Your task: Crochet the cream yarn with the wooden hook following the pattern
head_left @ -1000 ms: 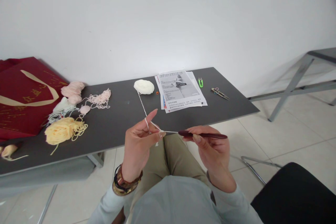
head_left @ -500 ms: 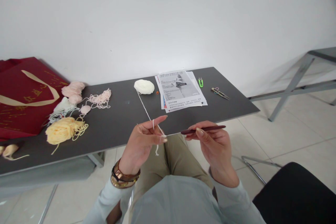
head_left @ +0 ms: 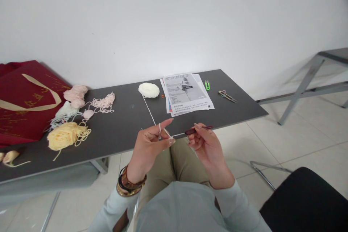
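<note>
The left hand [head_left: 148, 145] is pinched on the white strand [head_left: 148, 109], thumb tip pressed to the yarn, with the forefinger stretched out and the strand looped around it; the right hand [head_left: 205, 145] is closed on a tool with a dark red handle [head_left: 191, 131], thumb and fingers around it; a thin pale line joins the near end of the handle to the left thumb tip, though whether it is shaft or yarn I cannot tell; both hands are raised over the lap, at the near edge of the table [head_left: 122, 130], close together but apart.

The strand runs up from the left hand to the white ball of yarn [head_left: 149, 90], which sits near the back of the table; just beside it lie a small orange thing [head_left: 162, 96] and a stack of printed papers [head_left: 185, 94]; farther right are green snips [head_left: 207, 85] and a pair of scissors [head_left: 227, 96]; on the left a red bag [head_left: 21, 112] stands behind pink yarn [head_left: 76, 94], a loose pale pink tangle [head_left: 104, 102] and a yellow bundle [head_left: 63, 136]; bracelets [head_left: 129, 185] circle the left wrist; a black chair [head_left: 307, 199] stands at the lower right.
</note>
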`<state>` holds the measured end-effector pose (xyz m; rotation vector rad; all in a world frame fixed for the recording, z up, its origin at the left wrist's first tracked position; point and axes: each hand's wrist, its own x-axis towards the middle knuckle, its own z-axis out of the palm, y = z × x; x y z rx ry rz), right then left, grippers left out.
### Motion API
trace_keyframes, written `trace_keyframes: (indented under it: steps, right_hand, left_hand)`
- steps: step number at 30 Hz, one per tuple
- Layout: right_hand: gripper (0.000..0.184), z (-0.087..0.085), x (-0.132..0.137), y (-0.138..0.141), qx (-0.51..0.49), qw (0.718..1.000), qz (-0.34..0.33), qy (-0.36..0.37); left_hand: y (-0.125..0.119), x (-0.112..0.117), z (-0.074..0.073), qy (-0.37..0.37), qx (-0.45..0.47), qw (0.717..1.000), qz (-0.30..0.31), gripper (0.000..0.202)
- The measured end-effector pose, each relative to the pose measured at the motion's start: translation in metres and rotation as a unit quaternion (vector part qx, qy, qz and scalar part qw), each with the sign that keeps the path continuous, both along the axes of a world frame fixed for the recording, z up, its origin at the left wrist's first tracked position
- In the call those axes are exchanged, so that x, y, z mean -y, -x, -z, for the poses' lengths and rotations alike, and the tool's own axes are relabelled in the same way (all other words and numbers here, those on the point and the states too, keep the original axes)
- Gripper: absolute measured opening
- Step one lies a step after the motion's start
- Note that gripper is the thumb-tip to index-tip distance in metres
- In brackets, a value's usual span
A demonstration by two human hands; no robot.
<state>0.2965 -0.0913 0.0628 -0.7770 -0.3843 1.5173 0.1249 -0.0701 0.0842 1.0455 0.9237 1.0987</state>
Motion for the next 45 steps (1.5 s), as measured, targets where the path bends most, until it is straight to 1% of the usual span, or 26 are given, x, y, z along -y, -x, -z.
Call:
trace_keyframes:
  steps: [3,7,10,13,19,24,33,39,45]
  right_hand:
    - [0.026,-0.004,0.000,0.011,0.011,1.000,0.027,-0.008]
    - [0.027,-0.007,0.000,0.023,0.031,0.998,0.056,-0.024]
    - [0.025,-0.004,-0.002,0.027,0.042,0.996,0.067,-0.032]
    - [0.024,0.000,-0.004,0.029,0.052,0.995,0.076,-0.032]
    - [0.023,0.005,-0.005,0.030,0.034,0.996,0.074,-0.035]
    - [0.023,0.003,-0.004,0.033,0.028,0.997,0.065,-0.031]
    - [0.023,0.005,-0.002,0.032,0.035,0.997,0.063,-0.029]
    - [0.023,0.004,-0.002,0.029,0.060,0.996,0.054,-0.033]
    - [0.021,0.005,-0.002,0.028,0.055,0.996,0.056,-0.039]
  left_hand:
    - [-0.005,0.000,0.002,0.022,0.030,0.999,-0.019,0.052]
    - [-0.010,-0.002,0.004,0.049,0.052,0.997,-0.011,0.054]
    - [-0.013,-0.003,0.006,0.062,0.066,0.996,-0.006,0.054]
    - [-0.013,-0.004,0.009,0.058,0.067,0.996,-0.007,0.052]
    - [-0.008,0.000,0.005,0.042,0.053,0.998,0.019,0.049]
    - [-0.007,-0.002,0.004,0.033,0.030,0.999,-0.002,0.037]
    - [-0.003,-0.005,0.009,0.029,0.001,0.999,0.019,0.052]
    - [-0.001,-0.006,0.013,0.039,0.037,0.999,0.000,0.052]
    - [0.002,-0.007,0.010,0.044,0.042,0.995,0.074,0.051]
